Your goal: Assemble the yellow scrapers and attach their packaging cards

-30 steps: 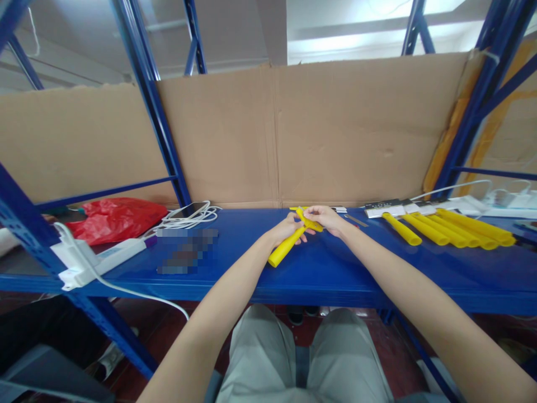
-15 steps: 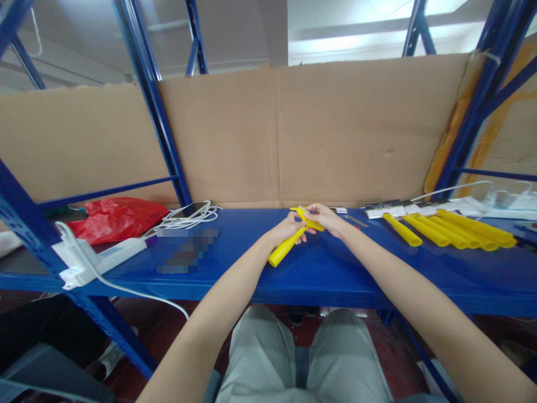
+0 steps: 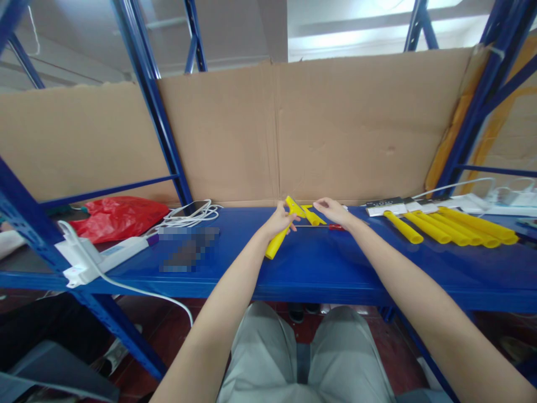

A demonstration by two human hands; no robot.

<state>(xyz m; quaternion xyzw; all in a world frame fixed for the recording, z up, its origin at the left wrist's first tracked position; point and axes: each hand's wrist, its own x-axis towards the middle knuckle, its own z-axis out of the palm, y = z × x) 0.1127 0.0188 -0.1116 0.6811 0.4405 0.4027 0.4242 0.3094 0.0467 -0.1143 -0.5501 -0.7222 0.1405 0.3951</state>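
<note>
My left hand (image 3: 277,220) is closed round a yellow scraper (image 3: 274,246), a tubular handle with a flared head, tilted with its head away from me. Just right of it, a second yellow flared piece (image 3: 312,216) lies on the blue tabletop. My right hand (image 3: 331,209) hovers beside that piece, thumb and fingers bent together; whatever they may pinch is too small to make out. Below the right hand lies a screwdriver (image 3: 335,227) with a red handle and thin metal shaft pointing left.
Several yellow tubular handles with card labels (image 3: 455,228) lie in a row at the right. To the left are a white power strip (image 3: 113,260), coiled white cable (image 3: 195,214) and red plastic bag (image 3: 121,217). A cardboard panel (image 3: 335,134) stands behind, between blue posts (image 3: 161,123).
My hands have moved apart. The right hand has come off the yellow scraper and shifted right, while the left keeps hold of it. The second yellow piece and screwdriver now show more clearly.
</note>
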